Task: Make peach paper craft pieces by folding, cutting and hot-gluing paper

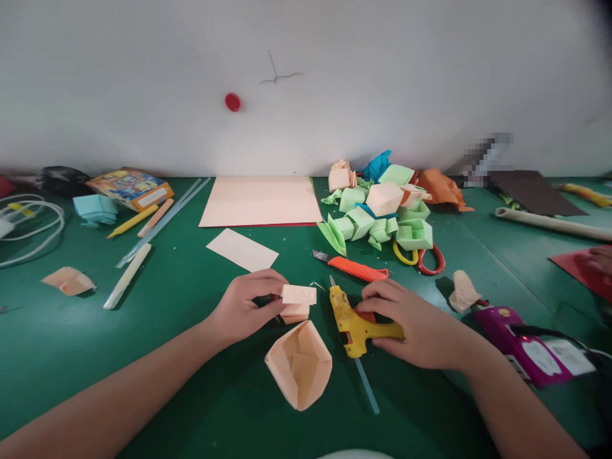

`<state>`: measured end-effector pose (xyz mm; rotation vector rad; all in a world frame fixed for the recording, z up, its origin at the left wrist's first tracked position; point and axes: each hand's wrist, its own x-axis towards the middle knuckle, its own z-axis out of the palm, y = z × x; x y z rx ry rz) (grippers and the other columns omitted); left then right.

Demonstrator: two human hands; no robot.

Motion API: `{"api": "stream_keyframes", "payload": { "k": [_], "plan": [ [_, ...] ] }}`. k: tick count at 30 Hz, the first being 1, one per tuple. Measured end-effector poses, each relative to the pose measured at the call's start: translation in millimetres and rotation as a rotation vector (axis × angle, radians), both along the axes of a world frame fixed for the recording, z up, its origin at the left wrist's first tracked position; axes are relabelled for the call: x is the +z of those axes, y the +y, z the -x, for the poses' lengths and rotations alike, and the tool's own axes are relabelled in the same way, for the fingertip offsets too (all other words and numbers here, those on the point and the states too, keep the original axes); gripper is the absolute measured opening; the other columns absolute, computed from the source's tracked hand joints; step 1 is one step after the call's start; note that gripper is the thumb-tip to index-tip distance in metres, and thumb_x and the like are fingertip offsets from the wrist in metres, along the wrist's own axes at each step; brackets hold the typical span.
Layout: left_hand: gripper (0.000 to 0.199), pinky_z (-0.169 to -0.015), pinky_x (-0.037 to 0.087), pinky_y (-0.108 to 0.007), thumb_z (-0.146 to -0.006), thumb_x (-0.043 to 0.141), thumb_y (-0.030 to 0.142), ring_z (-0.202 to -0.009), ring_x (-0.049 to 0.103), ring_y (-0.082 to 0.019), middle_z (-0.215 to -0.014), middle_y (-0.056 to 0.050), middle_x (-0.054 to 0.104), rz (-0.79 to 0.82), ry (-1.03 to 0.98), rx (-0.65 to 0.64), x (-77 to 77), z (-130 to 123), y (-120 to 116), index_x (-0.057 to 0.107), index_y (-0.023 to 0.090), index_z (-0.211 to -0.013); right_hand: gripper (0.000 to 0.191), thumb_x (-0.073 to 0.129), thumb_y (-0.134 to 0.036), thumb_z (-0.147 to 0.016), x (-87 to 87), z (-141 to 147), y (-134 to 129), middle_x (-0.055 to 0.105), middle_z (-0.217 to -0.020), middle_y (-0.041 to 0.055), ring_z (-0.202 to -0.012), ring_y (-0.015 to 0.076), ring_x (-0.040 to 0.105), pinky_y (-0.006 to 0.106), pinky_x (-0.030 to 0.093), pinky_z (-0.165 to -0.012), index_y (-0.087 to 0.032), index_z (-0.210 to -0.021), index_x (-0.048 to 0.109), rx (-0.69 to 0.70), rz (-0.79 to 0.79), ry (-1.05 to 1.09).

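Observation:
My left hand (251, 306) pinches a small folded piece of peach paper (299, 295), whose top flap has shiny spots on it. My right hand (415, 322) is closed round the handle of a yellow glue gun (352, 320), which lies low over the green table with its nozzle pointing away from me. A clear glue stick (367, 386) sticks out of its back end. Between my forearms, just below the folded paper, sits an open peach paper box (300, 366). An orange utility knife (356, 266) lies beyond the glue gun.
Folded green and peach paper pieces (382, 210) are heaped at the back, beside red-and-yellow scissors (425, 258). Peach sheets (261, 201) lie at back centre. Glue sticks (162, 223) and markers (132, 222) are at left. A purple power strip (521, 344) with cables stands right; another person's hand (602, 261) shows there.

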<state>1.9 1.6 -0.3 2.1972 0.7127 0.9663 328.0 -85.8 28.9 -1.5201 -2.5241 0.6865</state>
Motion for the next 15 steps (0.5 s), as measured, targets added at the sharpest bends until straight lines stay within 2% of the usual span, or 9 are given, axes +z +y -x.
{"api": "stream_keyframes", "payload": {
  "k": [8,15],
  "plan": [
    [0.012,-0.06,0.051,-0.021,-0.09,0.066,0.02,-0.072,0.068,-0.013,-0.09,-0.007,0.074,0.012,0.02,0.02,-1.0,0.1,-1.5,0.073,0.017,-0.081,0.04,0.069,-0.027,-0.086,-2.3,-23.7,-12.1,0.056,-0.137,0.0083,-0.122,0.0303,0.06,0.048,0.054,-0.102,-0.032,-0.126,0.067,-0.045,0.045,-0.034],
    [0.012,-0.057,0.05,-0.019,-0.09,0.068,0.022,-0.069,0.066,-0.012,-0.088,-0.006,0.074,0.017,0.029,0.025,2.8,-0.9,-2.1,0.073,0.017,-0.08,0.045,0.066,-0.02,-0.085,-2.7,-36.2,-19.1,0.057,-0.139,0.0076,-0.122,0.0308,0.061,0.049,0.055,-0.101,-0.033,-0.129,0.067,-0.074,0.026,-0.091]
  ]
}}
